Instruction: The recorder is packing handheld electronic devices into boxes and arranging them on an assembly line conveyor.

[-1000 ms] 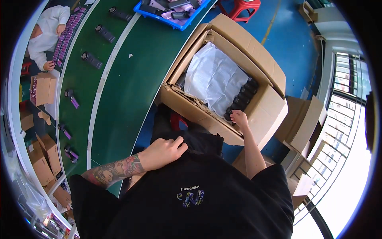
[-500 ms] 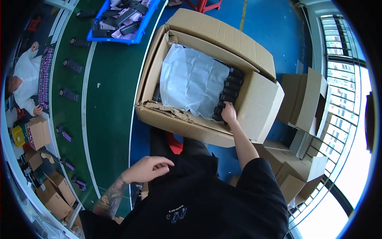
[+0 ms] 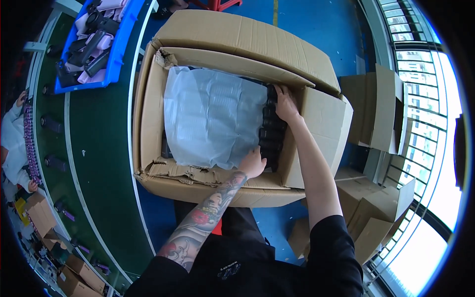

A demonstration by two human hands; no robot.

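Observation:
An open cardboard box (image 3: 232,198) stands in front of me. A thin whitish packing sheet (image 3: 210,116) covers most of its contents. Along the sheet's right edge shows a row of black, ribbed, rounded parts (image 3: 272,133). My left hand (image 3: 253,163) is at the sheet's near right corner, its fingers closed on the edge beside the black parts. Up at the far right end of that row, my right hand (image 3: 287,105) rests with fingers apart over the black parts, partly against the box wall. What lies under the sheet is hidden.
To the left runs a green conveyor belt (image 3: 99,163) with dark handheld devices on it. A blue crate (image 3: 115,69) of black and lilac parts sits at its far end. Open cartons (image 3: 368,210) stand at right near the barred window. A person in white works across the belt.
My left hand has come from beside my body to the sheet's near right corner. My right hand has slid from the near to the far end of the black row. The view has shifted.

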